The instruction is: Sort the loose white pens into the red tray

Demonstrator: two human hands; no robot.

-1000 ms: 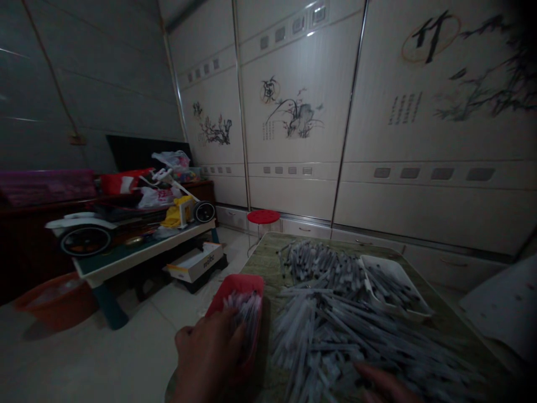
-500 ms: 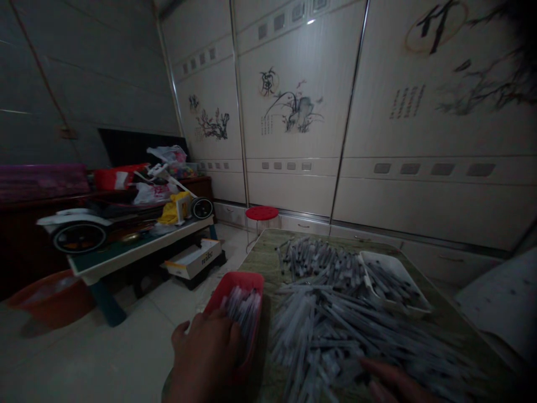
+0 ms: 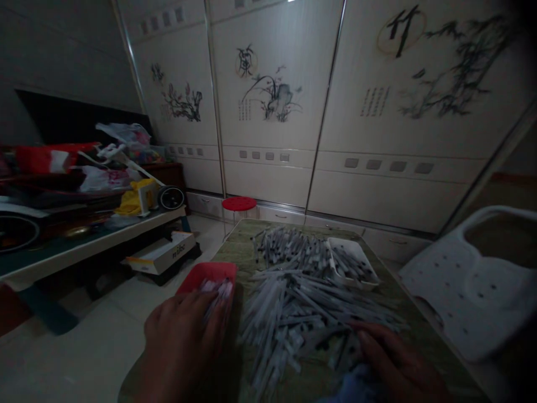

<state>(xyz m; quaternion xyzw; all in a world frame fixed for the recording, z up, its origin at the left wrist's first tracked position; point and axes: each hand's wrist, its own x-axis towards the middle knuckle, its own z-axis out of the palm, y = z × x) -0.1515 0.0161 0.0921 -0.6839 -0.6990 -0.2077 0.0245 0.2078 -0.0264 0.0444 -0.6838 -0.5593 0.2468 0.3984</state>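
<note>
The table [image 3: 238,242] is showing a streaky, mottled green under tubes [image 3: 268,308] that are looking cloudy grey-white with black ends. A box [image 3: 213,269] is standing out in pinkish red, while a tray [image 3: 356,284] is showing plain white. The off-white doors [image 3: 268,184] are carrying dark ink-style plants and characters. A stool [image 3: 239,204] is displaying bright red, and a white chair [image 3: 465,296] is bearing dark dots.

Dim light falls across the room. A pale wardrobe [image 3: 268,179] with ink-painted doors spans twelve o'clock, a red stool [image 3: 239,203] before it towards eleven. A white chair [image 3: 453,274] stands at two; a low green-topped table [image 3: 104,244], a dark wall [image 3: 62,56] and glossy floor tiles [image 3: 113,319] lie around ten.
</note>
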